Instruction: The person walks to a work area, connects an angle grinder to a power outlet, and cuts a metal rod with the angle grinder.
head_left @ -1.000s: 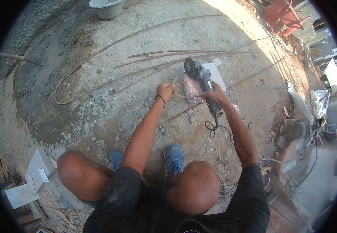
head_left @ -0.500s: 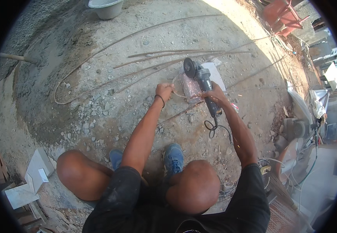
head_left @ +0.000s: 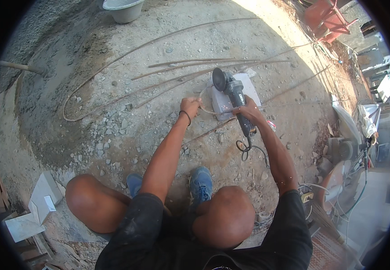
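My right hand [head_left: 248, 109] is wrapped round the dark body of an angle grinder [head_left: 236, 95], whose round disc [head_left: 219, 79] points away from me. Beneath the grinder lies a pale flat block [head_left: 250, 86]. My left hand [head_left: 190, 108] is closed on a thin steel rod [head_left: 209, 111], which runs from my fingers toward the near edge of the block. Small bright specks hang around the block and my right arm. The grinder partly covers the block, so the exact contact between disc and rod cannot be made out. A black cord [head_left: 245, 150] trails from the grinder's handle.
Several long steel rods [head_left: 172, 81] lie on the gravelly ground, one bent into a wide loop. A grey basin [head_left: 125, 12] stands at the far left, a red wheelbarrow [head_left: 327, 21] at the far right. Cables and a fan-like machine [head_left: 341, 150] crowd the right side.
The orange spark streaks near my right hand and arm have faded to scattered pale specks. Both hands and the grinder have hardly moved.
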{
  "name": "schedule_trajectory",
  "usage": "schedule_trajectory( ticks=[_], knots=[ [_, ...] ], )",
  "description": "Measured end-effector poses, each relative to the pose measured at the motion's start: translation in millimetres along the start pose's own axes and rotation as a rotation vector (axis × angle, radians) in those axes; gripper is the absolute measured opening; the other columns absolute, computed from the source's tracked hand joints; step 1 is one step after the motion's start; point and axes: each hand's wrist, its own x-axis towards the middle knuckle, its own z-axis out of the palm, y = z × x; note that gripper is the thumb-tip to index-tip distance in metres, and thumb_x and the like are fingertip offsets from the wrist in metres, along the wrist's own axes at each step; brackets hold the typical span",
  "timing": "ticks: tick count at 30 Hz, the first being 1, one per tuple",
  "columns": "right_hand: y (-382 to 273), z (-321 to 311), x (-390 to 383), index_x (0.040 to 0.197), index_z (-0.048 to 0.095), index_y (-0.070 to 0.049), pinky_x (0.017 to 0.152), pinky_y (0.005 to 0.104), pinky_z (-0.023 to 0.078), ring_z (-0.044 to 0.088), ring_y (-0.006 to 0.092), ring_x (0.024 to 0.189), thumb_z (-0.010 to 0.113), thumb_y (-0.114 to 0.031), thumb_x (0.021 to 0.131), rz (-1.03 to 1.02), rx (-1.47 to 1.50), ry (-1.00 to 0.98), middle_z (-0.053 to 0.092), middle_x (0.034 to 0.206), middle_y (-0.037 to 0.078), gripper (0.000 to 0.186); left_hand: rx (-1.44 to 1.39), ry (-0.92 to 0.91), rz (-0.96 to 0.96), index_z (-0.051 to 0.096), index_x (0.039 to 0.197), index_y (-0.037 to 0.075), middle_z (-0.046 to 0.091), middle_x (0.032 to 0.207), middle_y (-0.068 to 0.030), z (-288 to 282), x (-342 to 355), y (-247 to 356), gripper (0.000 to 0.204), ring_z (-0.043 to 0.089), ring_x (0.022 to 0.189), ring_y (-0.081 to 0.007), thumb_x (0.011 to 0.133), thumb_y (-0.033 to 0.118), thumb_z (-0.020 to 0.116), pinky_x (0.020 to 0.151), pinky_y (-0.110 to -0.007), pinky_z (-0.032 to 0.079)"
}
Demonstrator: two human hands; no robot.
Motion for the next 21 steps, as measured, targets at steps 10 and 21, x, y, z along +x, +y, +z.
schedule_trajectory(
  ticks=[10, 21],
  knots=[
    [-15, -1, -1, 0.11, 0.057, 0.005, 0.073, 0.0343, 0.05, 0.063, 0.0241, 0.08, 0.074, -0.02, 0.056, -0.02, -0.035, 0.029, 0.065, 0.09, 0.016, 0.061, -0.002, 0.001, 0.021, 0.069, 0.076, 0.0, 0.06, 0.06, -0.0052, -1, 1, -5, 0.028, 0.047, 0.043, -0.0117, 0.091, 0.023, 0.06, 0.04, -0.029, 0.038],
    [-11, -7, 5, 0.109, 0.058, 0.005, 0.077, 0.0365, 0.049, 0.063, 0.0288, 0.086, 0.074, -0.025, 0.057, -0.035, -0.016, 0.037, 0.065, 0.094, 0.019, 0.062, 0.05, -0.012, -0.004, 0.068, 0.087, -0.001, 0.066, 0.073, -0.0064, 4, -1, 12, 0.022, 0.048, 0.048, -0.0092, 0.092, 0.018, 0.058, 0.041, -0.025, 0.039]
  ],
)
